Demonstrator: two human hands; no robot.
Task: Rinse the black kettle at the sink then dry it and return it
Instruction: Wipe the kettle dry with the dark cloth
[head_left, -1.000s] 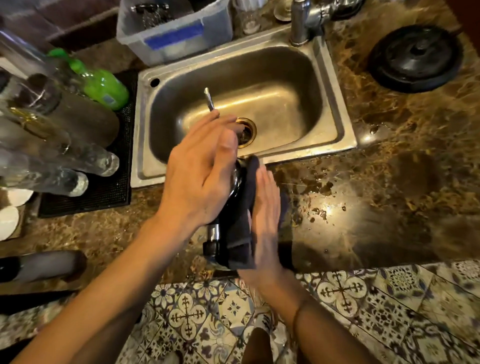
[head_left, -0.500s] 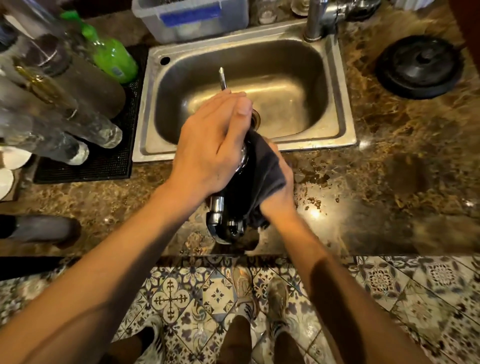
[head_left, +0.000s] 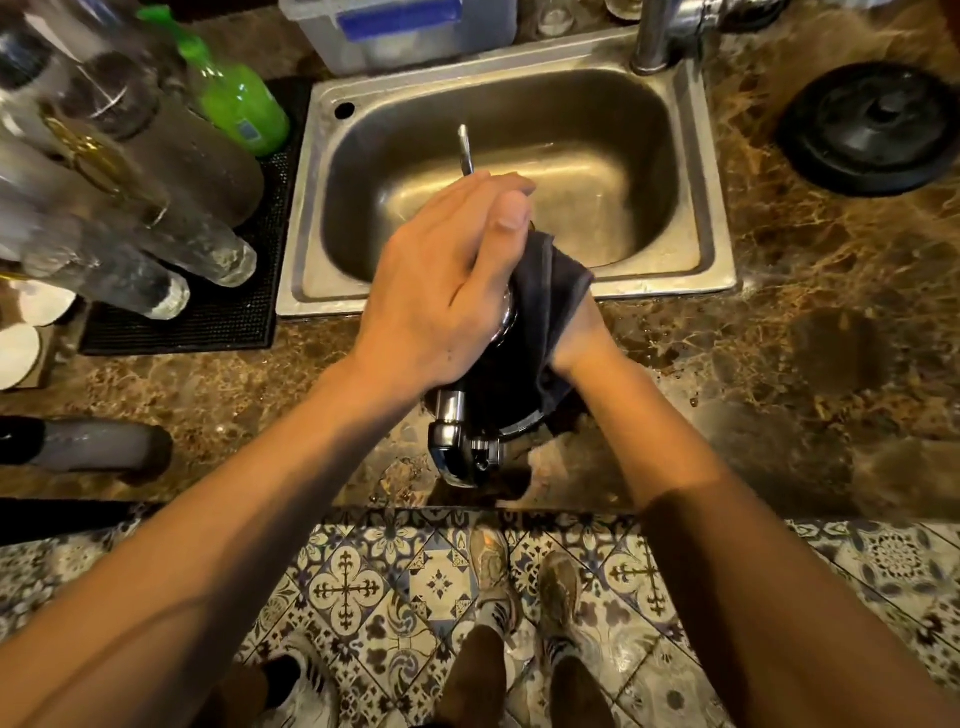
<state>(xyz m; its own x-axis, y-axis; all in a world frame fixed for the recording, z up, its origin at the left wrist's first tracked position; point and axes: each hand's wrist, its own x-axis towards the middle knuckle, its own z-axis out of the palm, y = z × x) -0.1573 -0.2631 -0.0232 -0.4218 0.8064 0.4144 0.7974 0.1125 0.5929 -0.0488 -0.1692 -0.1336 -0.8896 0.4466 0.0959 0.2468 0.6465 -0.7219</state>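
Observation:
The black kettle (head_left: 501, 387) with chrome fittings is held tilted over the counter's front edge, its thin silver spout (head_left: 465, 148) pointing out over the steel sink (head_left: 311, 218). My left hand (head_left: 441, 291) grips the kettle from above and covers most of its body. A dark grey cloth (head_left: 550, 280) is pressed against the kettle's right side. My right hand (head_left: 576, 343) is wrapped in that cloth, and only its wrist and heel show.
A chrome tap (head_left: 660, 36) stands behind the sink. The kettle's round black base (head_left: 872, 127) lies on the marble counter at the right. Glass bottles (head_left: 130, 218) and a green bottle (head_left: 239, 104) stand on a black mat at the left. A plastic tub (head_left: 405, 31) sits behind.
My right hand has gone from flat against the cloth to curled around the kettle's right side, sliding up towards the sink. The left hand keeps its grip.

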